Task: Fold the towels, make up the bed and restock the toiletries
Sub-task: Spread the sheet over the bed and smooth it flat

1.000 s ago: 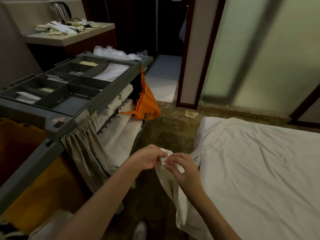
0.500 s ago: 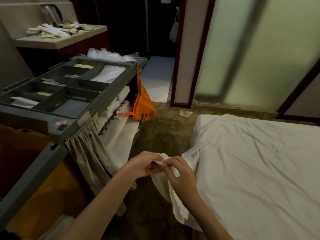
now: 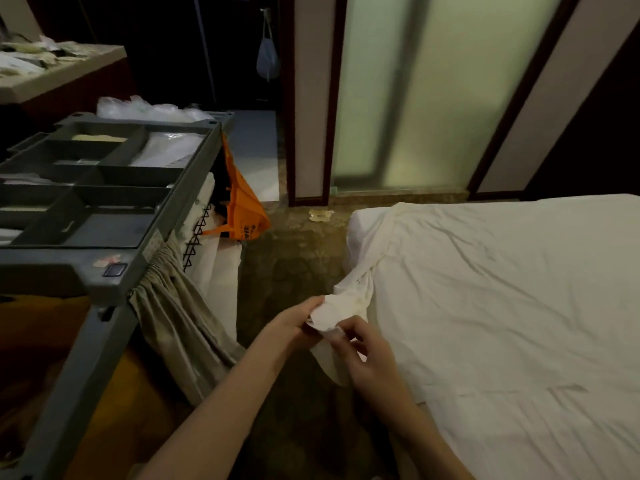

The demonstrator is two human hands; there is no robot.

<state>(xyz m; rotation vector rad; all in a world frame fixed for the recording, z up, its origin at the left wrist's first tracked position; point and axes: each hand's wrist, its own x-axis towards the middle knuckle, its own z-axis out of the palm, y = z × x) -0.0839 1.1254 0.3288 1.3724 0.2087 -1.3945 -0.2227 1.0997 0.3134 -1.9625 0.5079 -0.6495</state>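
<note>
Two hands meet just off the near left side of the bed (image 3: 502,306), both holding the same bunched corner of the white sheet (image 3: 349,303). The left hand (image 3: 291,325) has its grip closed on the cloth from the left, thumb on top and fingers curled beneath. The right hand (image 3: 369,358) pinches the lower fold from the near side, fingers bent round it. From the corner the sheet runs up and right, where it spreads wrinkled across the mattress; a loose flap hangs down between the two forearms toward the patterned floor (image 3: 294,265).

To the left stands a grey housekeeping cart (image 3: 104,278), its top tray split into compartments holding flat white packets and a pale yellow item in the far one. A beige gathered curtain (image 3: 173,306) hangs from its near right side, with folded white linen behind a wire rack just beyond. An orange bag (image 3: 242,206) dangles from the cart's far right corner. On the floor near the bed's far left corner lies a small pale wrapper (image 3: 320,214). Frosted glass panels (image 3: 415,91) in dark frames stand behind the bed. At far left a worktop (image 3: 62,69) carries scattered papers.
</note>
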